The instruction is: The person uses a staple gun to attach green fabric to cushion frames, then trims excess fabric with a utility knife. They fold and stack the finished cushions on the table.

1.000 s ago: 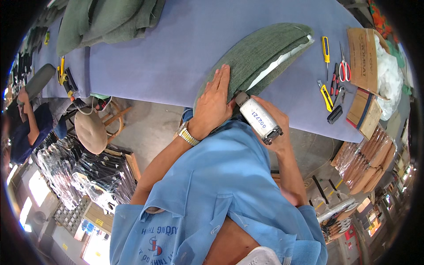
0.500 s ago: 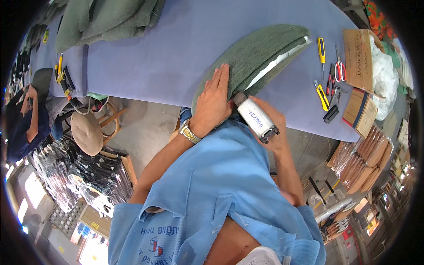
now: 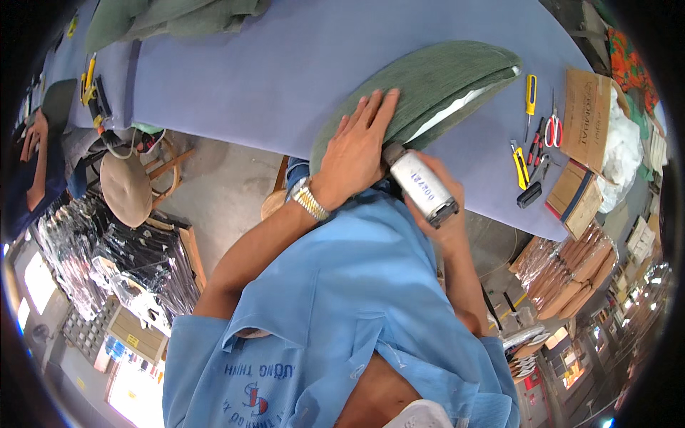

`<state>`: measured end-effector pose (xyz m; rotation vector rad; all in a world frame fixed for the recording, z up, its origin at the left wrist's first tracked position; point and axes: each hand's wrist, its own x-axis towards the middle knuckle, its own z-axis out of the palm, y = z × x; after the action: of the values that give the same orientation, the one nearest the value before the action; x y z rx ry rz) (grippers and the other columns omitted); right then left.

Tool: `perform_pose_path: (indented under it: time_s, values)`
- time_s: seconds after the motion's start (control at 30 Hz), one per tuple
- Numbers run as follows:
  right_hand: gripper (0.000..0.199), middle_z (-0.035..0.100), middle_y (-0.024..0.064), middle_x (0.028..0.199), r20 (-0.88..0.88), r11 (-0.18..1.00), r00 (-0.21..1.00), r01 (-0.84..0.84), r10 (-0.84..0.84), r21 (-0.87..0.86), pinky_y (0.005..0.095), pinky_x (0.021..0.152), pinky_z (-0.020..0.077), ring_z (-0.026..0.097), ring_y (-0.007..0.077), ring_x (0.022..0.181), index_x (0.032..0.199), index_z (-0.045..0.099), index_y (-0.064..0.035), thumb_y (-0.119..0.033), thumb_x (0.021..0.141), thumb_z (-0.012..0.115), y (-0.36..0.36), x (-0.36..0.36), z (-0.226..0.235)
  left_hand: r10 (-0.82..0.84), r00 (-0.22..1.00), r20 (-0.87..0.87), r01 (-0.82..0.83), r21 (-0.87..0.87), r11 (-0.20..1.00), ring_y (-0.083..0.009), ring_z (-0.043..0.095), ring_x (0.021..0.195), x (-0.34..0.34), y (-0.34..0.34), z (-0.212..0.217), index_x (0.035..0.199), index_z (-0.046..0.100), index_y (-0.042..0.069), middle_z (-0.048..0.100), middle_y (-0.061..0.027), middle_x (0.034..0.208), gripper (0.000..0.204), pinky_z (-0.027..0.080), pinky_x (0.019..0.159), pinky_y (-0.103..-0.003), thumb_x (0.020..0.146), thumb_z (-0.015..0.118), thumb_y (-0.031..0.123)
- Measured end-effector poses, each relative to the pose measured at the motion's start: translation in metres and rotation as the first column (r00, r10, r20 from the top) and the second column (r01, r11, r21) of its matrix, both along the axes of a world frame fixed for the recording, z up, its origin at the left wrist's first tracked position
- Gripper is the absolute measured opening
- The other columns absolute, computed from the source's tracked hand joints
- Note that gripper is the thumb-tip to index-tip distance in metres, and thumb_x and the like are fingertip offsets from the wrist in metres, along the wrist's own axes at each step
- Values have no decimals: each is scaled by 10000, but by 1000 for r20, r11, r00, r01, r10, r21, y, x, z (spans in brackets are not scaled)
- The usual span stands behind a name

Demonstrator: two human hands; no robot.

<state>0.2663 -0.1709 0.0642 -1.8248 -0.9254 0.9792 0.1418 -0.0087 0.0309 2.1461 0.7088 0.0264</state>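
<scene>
A dark green fabric-covered cushion [image 3: 428, 78], curved along its far side, lies at the table's near edge. A white strip [image 3: 451, 114] shows in the open gap along its right side. My left hand [image 3: 354, 146] rests on top of the cushion, fingers stretched out, palm down. My right hand [image 3: 448, 196] is wrapped round a white staple gun [image 3: 422, 187] with a dark nose. That nose is close to the cushion's near edge, beside my left hand; whether it touches is hidden.
On the blue-grey table [image 3: 235, 93] at right lie a yellow screwdriver [image 3: 530, 94], red-handled scissors [image 3: 553, 133], a yellow utility knife [image 3: 519, 164] and pliers. Beyond stands a cardboard box [image 3: 588, 118]. Green fabric [image 3: 171, 20] is piled far left. Another person's hand [image 3: 36, 135] shows near a stool [image 3: 125, 189].
My view has shifted a little. My left hand has slid slightly across the cushion, its fingers a bit more spread. The staple gun stays by the cushion's near edge in my right hand.
</scene>
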Motion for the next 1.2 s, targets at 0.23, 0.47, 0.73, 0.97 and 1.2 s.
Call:
perform_pose_path:
  time_s: [0.23, 0.47, 0.73, 0.97, 1.2]
  values:
    - [544, 753, 155, 1101, 54, 995, 998, -17, 12, 98, 358, 873, 566, 755, 287, 994, 1295, 648, -61, -73, 768, 783, 11, 7, -5, 16, 946, 325, 241, -732, 638, -349, 91, 1613, -38, 73, -24, 1679, 84, 64, 171, -241, 1718, 1227, 100, 1307, -449, 810, 886, 391]
    - [572, 740, 177, 1166, 159, 997, 987, -5, -8, 78, 378, 899, 578, 750, 340, 1051, 1310, 648, -74, -75, 754, 780, 17, -6, -1, -46, 998, 53, 59, -277, 959, -408, 209, 1577, -43, 27, -25, 1654, 138, 25, 233, -313, 1673, 1076, 239, 1273, -469, 877, 803, 359]
    - [561, 738, 164, 1158, 226, 982, 973, 11, -55, 188, 314, 897, 557, 725, 200, 1028, 1343, 629, 25, -38, 805, 774, 4, -20, -6, 15, 995, -100, -12, 22, 1000, -459, 460, 1425, -42, 6, 4, 1623, 227, 24, 380, -265, 1620, 918, 495, 1085, -508, 900, 733, 273]
    - [551, 743, 156, 1163, 153, 996, 988, 8, -21, 85, 313, 856, 570, 746, 230, 996, 1334, 649, -2, -52, 799, 771, -1, -19, 3, 33, 991, -128, -26, 56, 998, -421, 525, 1380, -40, -1, 6, 1621, 247, 35, 410, -247, 1608, 916, 534, 1031, -506, 879, 742, 245]
    - [581, 749, 172, 1157, -3, 999, 1000, 31, -31, 11, 335, 853, 568, 761, 303, 1018, 1305, 662, -65, -74, 739, 794, 9, -12, 7, 62, 984, -166, -56, 41, 998, -410, 424, 1480, -34, -6, 3, 1607, 253, -5, 371, -239, 1636, 922, 490, 1113, -500, 875, 767, 221]
